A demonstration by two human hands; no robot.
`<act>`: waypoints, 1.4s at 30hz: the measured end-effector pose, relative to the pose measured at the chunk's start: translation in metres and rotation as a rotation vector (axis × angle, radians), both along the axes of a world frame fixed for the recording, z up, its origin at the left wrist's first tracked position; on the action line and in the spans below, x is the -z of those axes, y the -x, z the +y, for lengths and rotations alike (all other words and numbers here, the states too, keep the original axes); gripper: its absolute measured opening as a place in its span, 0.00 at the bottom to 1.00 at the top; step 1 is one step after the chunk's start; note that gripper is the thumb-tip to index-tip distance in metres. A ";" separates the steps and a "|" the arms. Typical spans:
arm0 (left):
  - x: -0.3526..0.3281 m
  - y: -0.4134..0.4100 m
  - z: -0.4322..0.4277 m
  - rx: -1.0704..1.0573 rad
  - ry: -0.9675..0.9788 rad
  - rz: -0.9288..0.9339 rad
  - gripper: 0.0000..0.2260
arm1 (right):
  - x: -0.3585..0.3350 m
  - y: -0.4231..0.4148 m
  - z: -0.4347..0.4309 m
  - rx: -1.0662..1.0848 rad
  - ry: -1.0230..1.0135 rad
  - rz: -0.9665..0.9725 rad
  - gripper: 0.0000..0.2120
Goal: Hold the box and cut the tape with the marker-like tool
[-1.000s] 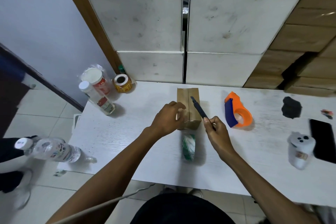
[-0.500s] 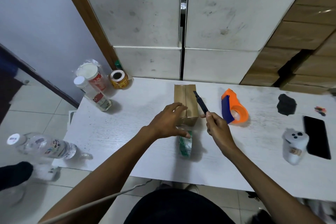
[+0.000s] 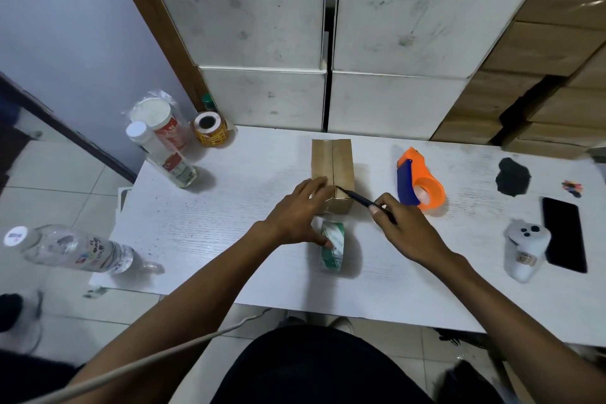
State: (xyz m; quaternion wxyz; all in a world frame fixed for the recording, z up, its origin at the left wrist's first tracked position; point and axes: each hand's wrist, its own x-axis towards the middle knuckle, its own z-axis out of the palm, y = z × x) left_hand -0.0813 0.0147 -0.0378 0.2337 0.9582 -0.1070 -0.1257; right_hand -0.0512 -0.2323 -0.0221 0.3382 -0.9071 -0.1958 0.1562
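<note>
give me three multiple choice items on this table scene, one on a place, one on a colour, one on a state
1. Where does the green and white tape roll lie?
A. just nearer the person than the cardboard box
B. on top of the box
C. beside the black phone

2. What colour is the tape dispenser?
A. red and white
B. orange and blue
C. all black

3. What is the right hand doing?
A. lying flat on the table
B. gripping the dispenser
C. pinching a dark slim cutter

Key: 1 A, the roll sits by the box's near end, under the left hand. 2 B, orange body, blue part. 3 C, the cutter's tip meets the box's seam.
</note>
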 end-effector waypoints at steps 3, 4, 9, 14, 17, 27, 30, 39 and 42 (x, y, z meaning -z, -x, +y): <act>-0.001 0.001 0.000 -0.008 0.003 0.009 0.49 | -0.001 0.002 -0.003 -0.073 0.095 -0.119 0.12; -0.001 0.001 -0.001 -0.011 0.004 0.013 0.50 | 0.001 0.002 -0.003 -0.080 0.123 -0.144 0.12; -0.001 0.001 0.000 -0.004 -0.025 0.009 0.50 | 0.008 0.002 0.002 -0.098 0.196 -0.204 0.11; 0.001 -0.008 -0.002 0.079 -0.104 -0.009 0.54 | 0.009 -0.001 0.011 -0.102 0.192 -0.216 0.12; -0.003 -0.012 -0.005 0.114 -0.120 0.049 0.57 | 0.008 -0.002 0.013 -0.098 0.197 -0.210 0.13; -0.001 -0.010 -0.009 0.112 -0.140 0.050 0.59 | 0.010 -0.002 0.021 -0.096 0.211 -0.186 0.15; -0.002 -0.011 -0.009 0.112 -0.142 0.052 0.59 | 0.009 -0.002 0.026 -0.112 0.206 -0.178 0.14; -0.006 -0.012 -0.011 0.093 -0.144 0.099 0.60 | 0.017 -0.005 0.028 -0.118 0.290 -0.187 0.16; -0.002 -0.011 -0.010 0.092 -0.140 0.096 0.61 | 0.021 -0.005 0.028 -0.119 0.308 -0.190 0.19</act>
